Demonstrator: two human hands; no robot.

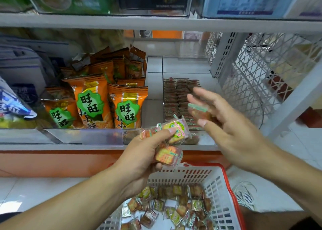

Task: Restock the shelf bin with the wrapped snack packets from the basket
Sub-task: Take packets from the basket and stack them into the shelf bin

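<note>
Two hands are up in front of the shelf, both carrying packets. The bin (208, 90), clear-walled and already lined with neat rows, lies directly beyond the right hand (224, 125) and up and to the right of the left hand (144, 153), so the right is plainly the nearer one. That bin runs lengthwise away from the person, and its rows run the same way. The right hand hovers over the bin's near end, fingers spread and only loosely bent, with one packet (198, 111) caught between thumb and fingertips; motion blur makes the grip hard to read more exactly. The left hand sits lower, just before the shelf edge, fingers curled round a small bunch of packets (167, 142), thumb pressed on top. The basket (226, 191) is below both hands, nearest the left wrist, with many loose packets lying in it. By my judgement the coming move is a short reach forward and down into the bin.
</note>
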